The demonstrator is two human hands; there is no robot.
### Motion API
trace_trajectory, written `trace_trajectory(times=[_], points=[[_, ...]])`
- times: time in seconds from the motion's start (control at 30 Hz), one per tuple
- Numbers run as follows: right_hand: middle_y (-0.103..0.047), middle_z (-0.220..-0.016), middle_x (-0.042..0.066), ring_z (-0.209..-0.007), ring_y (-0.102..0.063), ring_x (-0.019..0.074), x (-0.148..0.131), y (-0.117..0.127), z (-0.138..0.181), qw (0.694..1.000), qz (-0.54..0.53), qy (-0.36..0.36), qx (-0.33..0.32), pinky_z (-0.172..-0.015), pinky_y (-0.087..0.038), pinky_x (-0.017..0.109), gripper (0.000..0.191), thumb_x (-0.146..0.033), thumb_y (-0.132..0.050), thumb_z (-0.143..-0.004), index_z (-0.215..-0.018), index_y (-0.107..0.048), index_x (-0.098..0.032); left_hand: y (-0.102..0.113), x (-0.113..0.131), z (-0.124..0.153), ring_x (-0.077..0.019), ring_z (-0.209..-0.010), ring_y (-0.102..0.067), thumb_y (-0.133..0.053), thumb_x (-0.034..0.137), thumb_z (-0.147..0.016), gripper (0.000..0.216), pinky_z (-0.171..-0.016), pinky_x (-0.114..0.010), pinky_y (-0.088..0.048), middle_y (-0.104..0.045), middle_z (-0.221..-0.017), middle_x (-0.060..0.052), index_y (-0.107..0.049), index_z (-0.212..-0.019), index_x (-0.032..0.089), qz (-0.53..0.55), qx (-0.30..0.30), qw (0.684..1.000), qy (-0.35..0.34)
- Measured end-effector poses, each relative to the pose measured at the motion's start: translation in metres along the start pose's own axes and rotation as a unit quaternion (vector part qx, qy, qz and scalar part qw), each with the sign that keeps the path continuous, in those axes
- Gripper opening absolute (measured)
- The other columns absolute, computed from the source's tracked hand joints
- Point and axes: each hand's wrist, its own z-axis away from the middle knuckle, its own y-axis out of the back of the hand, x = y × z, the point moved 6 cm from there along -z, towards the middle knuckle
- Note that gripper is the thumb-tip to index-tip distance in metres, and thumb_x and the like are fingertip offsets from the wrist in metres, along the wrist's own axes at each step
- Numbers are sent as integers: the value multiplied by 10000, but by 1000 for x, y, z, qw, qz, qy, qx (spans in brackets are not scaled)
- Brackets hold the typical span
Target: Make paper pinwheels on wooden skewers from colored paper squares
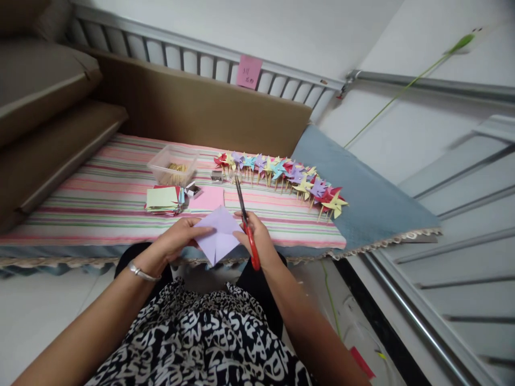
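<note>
Head view. L hand [183, 237] pinches L corner of purple sheet [222, 228] btwn thumb & fingers. R hand [259, 240] grips R corner same way, w/ scissors [251, 244] also kept in it: red handles against palm, blades pointing away, look abt closed. Sheet is held up btwn both hands, near edge of striped cloth [100, 185], turned as a diamond w/ crease lines.

Progress, my judgement: this pc only partly cut. One slit clear at near corner, running twd middle; far corner looks whole, side corners partly under fingers, can't tell there. No folding over or pinning seen on it.

Just beyond L hand: pink sheet [209, 196], flat; L of it, stack [162, 200] of mixed-colour paper, prob. blanks left to do (count unclear). Small box [193, 190] btwn these two.

Farther off, beyond stack: clear tub [155, 165] w/ thin yellowish sticks [177, 172], apparently spare. Small dark box [216, 176] to tub's R.

Beyond R hand & out to its R: long band of pinwheels [295, 172], multi-colour, on sticks. These look done; many made, a fair no. of blanks remain.
</note>
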Motion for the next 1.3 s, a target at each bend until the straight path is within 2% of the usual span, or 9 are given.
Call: trace_trajectory(times=[0.17, 0.33, 0.47, 0.6, 0.67, 0.77, 0.97, 1.13, 1.3], points=[[-463, -774, -31, -605, -430, 95, -3, -3, 4, 996, -58, -10, 65, -573, -393, 206, 475, -244, -609, -695, -1156, -497, -211, -8, -12, 1, -188, -676, -654, -790, 320, -613, 315, -651, -287, -523, -735, -858, -105, -720, -860, 137, 149, 50, 987, -24], [-496, -807, -27, -674, -486, 107, -6, -16, 9, 995, -63, 1, 81, -643, -448, 218, 446, -237, -609, -711, -1142, -494, -226, -9, -19, -3, -202, -736, -667, -816, 271, -556, 391, -723, -300, -519, -742, -861, -96, -710, -901, 122, 175, 127, 974, -67], [-507, -773, -35, -651, -505, 100, -2, -17, 12, 998, -47, 1, 35, -672, -458, 231, 447, -235, -593, -735, -1172, -500, -221, 4, -13, -3, -213, -754, -669, -814, 286, -537, 443, -743, -318, -511, -739, -889, -99, -699, -927, 109, 148, 171, 970, -87], [-624, -911, 20, -818, -600, 145, 6, -11, 28, 998, 16, -5, -59, -783, -466, 276, 503, -204, -588, -738, -1231, -489, -218, 22, -6, 0, -205, -720, -661, -808, 303, -530, 455, -718, -309, -499, -740, -863, -82, -697, -929, 113, 93, 204, 970, -97], [-638, -900, 23, -779, -606, 143, 11, -8, 40, 993, 53, -27, -105, -751, -471, 271, 503, -233, -610, -745, -1239, -516, -214, 29, -4, 2, -207, -717, -659, -807, 309, -526, 451, -720, -314, -496, -739, -861, -83, -699, -918, 113, 78, 211, 969, -98], [-611, -761, -2, -609, -558, 114, 19, -5, 59, 982, 88, -75, -147, -610, -455, 243, 459, -333, -630, -774, -1211, -581, -201, 35, -2, 3, -208, -719, -658, -816, 289, -504, 440, -735, -317, -497, -740, -851, -85, -705, -889, 109, 77, 214, 969, -93], [-547, -572, -30, -469, -455, 87, 22, -7, 72, 969, 137, -120, -166, -476, -371, 215, 342, -346, -633, -783, -1079, -674, -178, 34, 2, 3, -200, -725, -666, -818, 269, -494, 409, -718, -288, -495, -744, -858, -74, -721, -866, 128, 78, 198, 974, -78], [-478, -501, -51, -446, -406, 83, 18, -7, 72, 967, 137, -129, -171, -452, -319, 208, 297, -335, -638, -772, -1018, -700, -180, 29, 7, 8, -199, -676, -657, -826, 235, -459, 436, -667, -293, -494, -743, -823, -72, -721, -868, 125, 98, 169, 980, -45], [-539, -585, -28, -517, -435, 95, 11, -8, 72, 966, 145, -130, -168, -510, -348, 218, 266, -311, -649, -748, -970, -721, -183, 25, 10, 10, -197, -667, -651, -829, 220, -453, 443, -653, -291, -491, -740, -799, -67, -715, -870, 121, 104, 154, 982, -37]])
